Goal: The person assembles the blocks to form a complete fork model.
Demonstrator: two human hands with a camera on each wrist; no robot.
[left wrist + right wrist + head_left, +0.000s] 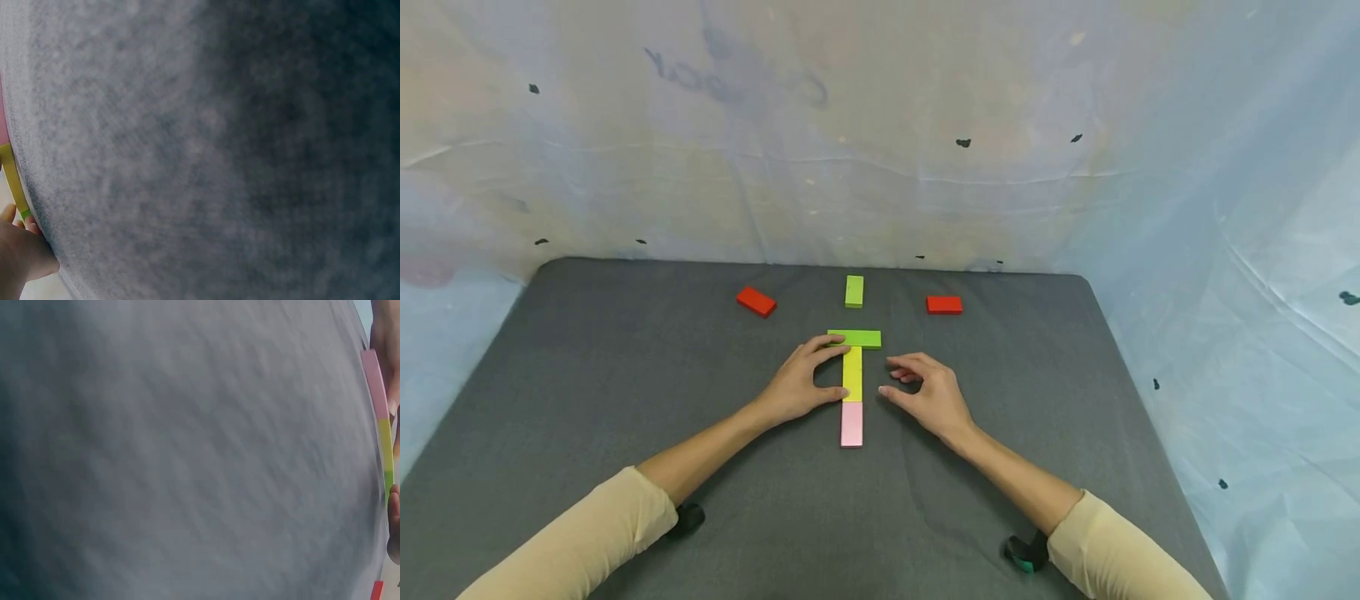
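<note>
Yellow block (852,373) lies flat mid-bench, long axis running away from the person, with the left hand (795,386) touching it: thumb at its near left edge, index finger reaching over its far end onto the green crossbar block (854,338). Left grip is spread and lightly curved around the block's left side, pressing rather than pinching. Right hand (928,395) sits just right of the yellow block, apart from it, fingers loosely curled, thumb pointing toward the block, holding nothing.

Green crossbar block lies crosswise at the yellow block's far end, touching it, forming a T. Pink block (852,424) lies in line with the yellow one at its near end, touching.

Farther back, well apart from the hands: a second green block (853,291) lying lengthwise, a red block (756,301) to the left, angled, and another red block (943,304) to the right.

All rest on the grey bench (587,375). Pale plastic sheeting (880,150) hangs behind and at the sides.

Wrist views mostly blurred grey cloth; left wrist view shows a yellow sliver (12,181) at the frame edge, right wrist view a pink-yellow-green strip (382,434).
</note>
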